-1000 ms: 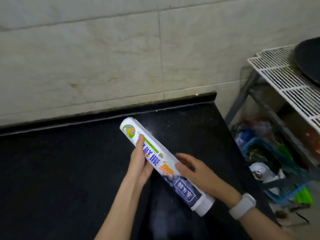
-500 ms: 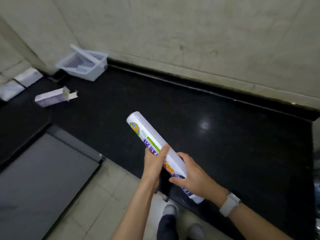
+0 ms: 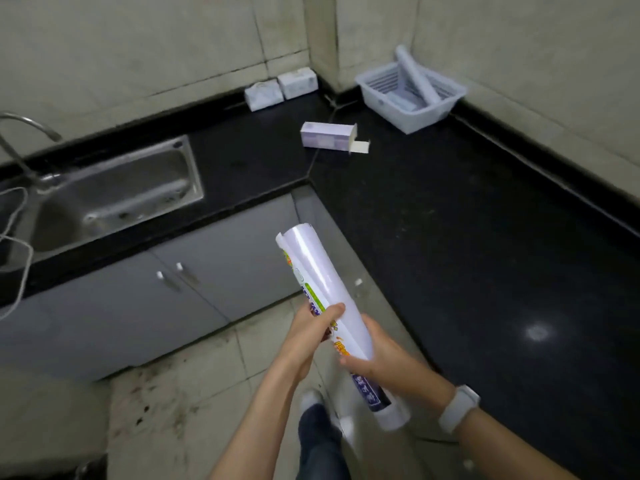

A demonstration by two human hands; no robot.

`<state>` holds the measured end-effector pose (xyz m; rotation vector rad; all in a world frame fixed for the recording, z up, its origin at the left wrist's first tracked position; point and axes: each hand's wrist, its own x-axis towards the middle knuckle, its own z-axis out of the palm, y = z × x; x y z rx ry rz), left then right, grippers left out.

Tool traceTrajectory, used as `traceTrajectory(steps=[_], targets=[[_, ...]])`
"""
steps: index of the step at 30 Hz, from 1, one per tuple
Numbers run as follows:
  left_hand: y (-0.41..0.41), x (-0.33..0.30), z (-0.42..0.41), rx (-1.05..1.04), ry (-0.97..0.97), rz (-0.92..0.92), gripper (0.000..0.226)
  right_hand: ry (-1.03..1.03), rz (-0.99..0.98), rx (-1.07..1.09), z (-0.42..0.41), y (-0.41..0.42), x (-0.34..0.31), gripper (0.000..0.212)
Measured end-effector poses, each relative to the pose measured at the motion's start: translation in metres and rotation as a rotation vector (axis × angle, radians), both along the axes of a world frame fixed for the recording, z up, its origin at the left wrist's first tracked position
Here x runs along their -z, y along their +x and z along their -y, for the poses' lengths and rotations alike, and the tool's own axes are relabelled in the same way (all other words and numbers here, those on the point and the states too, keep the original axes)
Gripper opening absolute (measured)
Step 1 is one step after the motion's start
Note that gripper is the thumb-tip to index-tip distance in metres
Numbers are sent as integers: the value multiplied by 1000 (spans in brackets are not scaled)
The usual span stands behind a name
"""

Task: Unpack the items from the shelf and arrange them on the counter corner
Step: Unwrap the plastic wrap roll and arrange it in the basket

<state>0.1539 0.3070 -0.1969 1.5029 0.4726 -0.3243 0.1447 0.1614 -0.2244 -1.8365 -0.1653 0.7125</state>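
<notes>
I hold a white roll of cling film (image 3: 317, 271) with a printed label, tilted up and away from me, above the floor in front of the black counter (image 3: 467, 244). My left hand (image 3: 311, 327) grips its middle from the left. My right hand (image 3: 374, 355), with a white watch on the wrist, wraps it lower down. In the counter corner stands a white plastic basket (image 3: 433, 109) with another pale roll (image 3: 415, 72) leaning in it. A purple-white carton (image 3: 327, 135) lies open-ended on the counter nearby.
Two small white packs (image 3: 280, 90) stand against the wall left of the corner. A steel sink (image 3: 114, 199) with a tap (image 3: 24, 133) is set in the left counter, above grey cabinet doors (image 3: 194, 292). My feet (image 3: 311, 403) are on a stained tile floor.
My view has swung left from the wire shelf to the counter corner and sink. The roll has stayed in both hands and now points up more steeply.
</notes>
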Motion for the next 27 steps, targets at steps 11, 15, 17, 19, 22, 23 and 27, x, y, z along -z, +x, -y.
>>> traceTrajectory(steps=[11,15,17,19,22,23,27], targets=[[149,-27,-184,8,90,14,17,264,-217,261,-171,180,0,58],[210,-13,-200,-74,226,-9,10,213,-193,418,-191,233,11,37],[244,-8,-203,-92,289,13,10,236,-197,448,-192,264,13,31],[282,-6,-203,-61,336,36,12,258,-180,451,-188,299,13,31],[345,-6,-199,-12,372,55,14,278,-104,453,-180,361,8,22],[367,-6,-196,1,380,68,14,272,-74,461,-176,383,4,21],[456,-10,-173,69,432,108,20,313,2,514,-151,459,-5,20]])
